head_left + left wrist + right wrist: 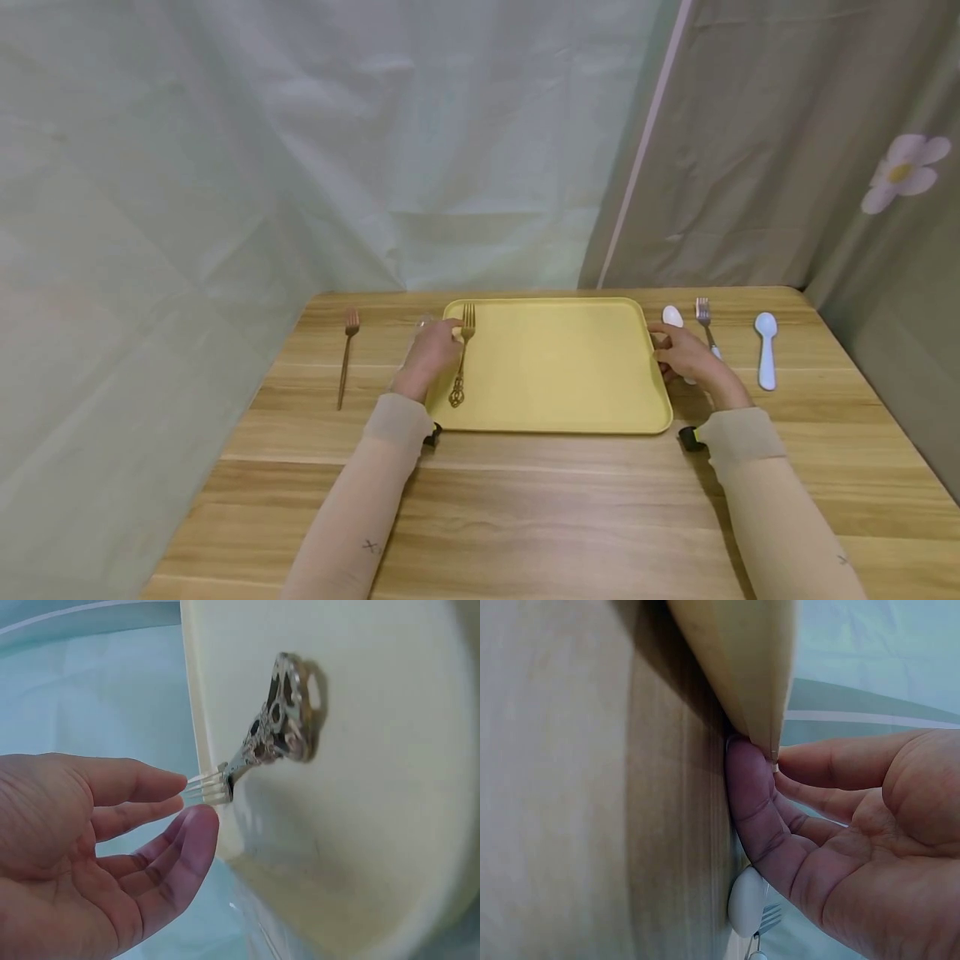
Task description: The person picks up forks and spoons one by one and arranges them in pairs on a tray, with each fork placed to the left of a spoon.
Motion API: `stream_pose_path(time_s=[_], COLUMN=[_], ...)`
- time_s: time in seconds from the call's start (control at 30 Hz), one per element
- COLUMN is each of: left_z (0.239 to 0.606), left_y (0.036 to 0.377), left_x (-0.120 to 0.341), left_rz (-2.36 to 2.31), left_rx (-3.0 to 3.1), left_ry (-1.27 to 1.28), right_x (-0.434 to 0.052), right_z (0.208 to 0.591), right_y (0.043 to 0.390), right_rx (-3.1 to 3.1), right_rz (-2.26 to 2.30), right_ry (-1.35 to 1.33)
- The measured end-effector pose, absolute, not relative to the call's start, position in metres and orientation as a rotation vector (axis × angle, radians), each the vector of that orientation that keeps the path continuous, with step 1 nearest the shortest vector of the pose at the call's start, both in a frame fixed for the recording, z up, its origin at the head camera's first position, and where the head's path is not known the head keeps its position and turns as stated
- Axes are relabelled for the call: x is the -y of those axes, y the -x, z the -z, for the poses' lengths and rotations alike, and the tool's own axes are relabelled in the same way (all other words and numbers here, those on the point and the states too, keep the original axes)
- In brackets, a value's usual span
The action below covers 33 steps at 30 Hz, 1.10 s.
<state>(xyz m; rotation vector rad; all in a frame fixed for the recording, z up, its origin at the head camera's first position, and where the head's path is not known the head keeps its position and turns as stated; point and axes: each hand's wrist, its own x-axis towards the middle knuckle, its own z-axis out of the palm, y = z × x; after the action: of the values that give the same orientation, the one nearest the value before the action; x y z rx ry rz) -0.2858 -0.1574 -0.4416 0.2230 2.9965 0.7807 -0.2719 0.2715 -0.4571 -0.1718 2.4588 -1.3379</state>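
A yellow tray (570, 375) lies flat in the middle of a wooden table (525, 508). An ornate gold fork (462, 357) rests on the tray's left part, tines pointing away from me. My left hand (437, 348) is at the tray's left rim. In the left wrist view this hand (150, 825) is relaxed and holds nothing, its fingertips just short of the gold fork's (281, 724) tines and the tray's edge (206, 712). My right hand (681, 350) is at the right rim. There the thumb (748, 787) touches under the tray's lip (769, 712), and the other fingers stay extended.
A copper fork (346, 358) lies left of the tray. To the tray's right are a small white spoon (672, 317), a silver fork (705, 323) and a pale blue spoon (766, 350). Cloth drapes hang behind the table and along its sides.
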Motion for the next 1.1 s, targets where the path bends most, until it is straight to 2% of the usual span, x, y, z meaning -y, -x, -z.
stream_pose_path(time_s=[0.4, 1.1], left_z=[0.442, 0.449], left_y=[0.285, 0.284], left_x=[0.176, 0.209], left_rz=[-0.959, -0.868], left_rx=[-3.005, -3.108], left_ry=[-0.195, -0.014], right_x=[-0.271, -0.27], right_z=[0.458, 0.457], right_y=[0.27, 0.271], right_rx=[-2.462, -2.474], right_rz=[1.328, 1.315], right_ry=[0.16, 0.163])
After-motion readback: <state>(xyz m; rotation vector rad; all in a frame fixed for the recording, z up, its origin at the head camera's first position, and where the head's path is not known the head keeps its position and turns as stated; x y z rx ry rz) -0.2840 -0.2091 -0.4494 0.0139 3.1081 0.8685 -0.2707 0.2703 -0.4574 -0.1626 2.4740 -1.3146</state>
